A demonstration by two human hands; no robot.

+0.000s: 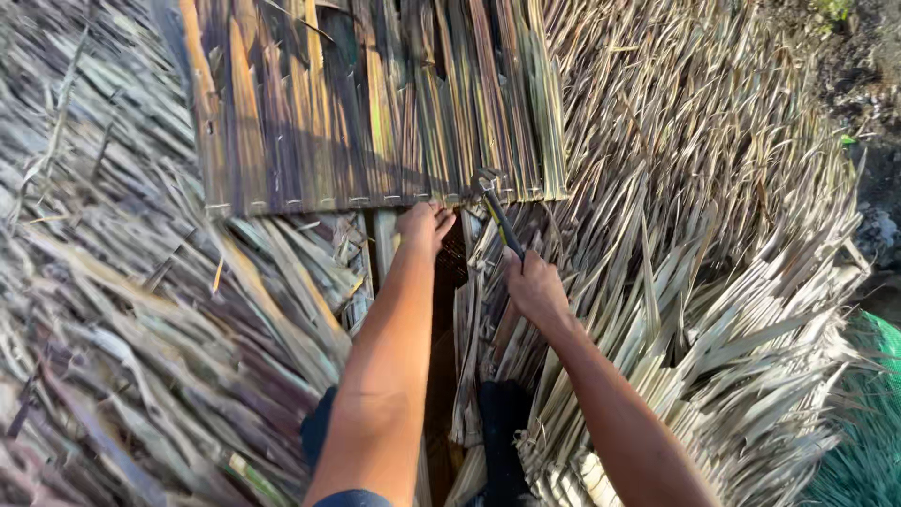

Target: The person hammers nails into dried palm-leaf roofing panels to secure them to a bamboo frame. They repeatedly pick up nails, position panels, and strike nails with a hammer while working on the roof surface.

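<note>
The right hand [533, 284] is closed around the handle of a hammer [496, 211], whose head touches the lower edge of the thatch panel [375, 103]. The left hand [424, 225] presses against that same edge, just left of the hammer head, its fingers curled; whether it pinches anything cannot be told.

All around you lies a thatch roof of dried palm leaves [713, 188], pale grey-tan, its loose strips fanning outward and down to your right. To your left you see older, greyer thatch [122, 310], its strands tangled and partly in shadow. At the lower right corner a piece of green netting [868, 422] shows beyond the leaf tips. Up in the top right you can see dark ground [859, 66] with a small patch of green plants [833, 9] at the very edge.
</note>
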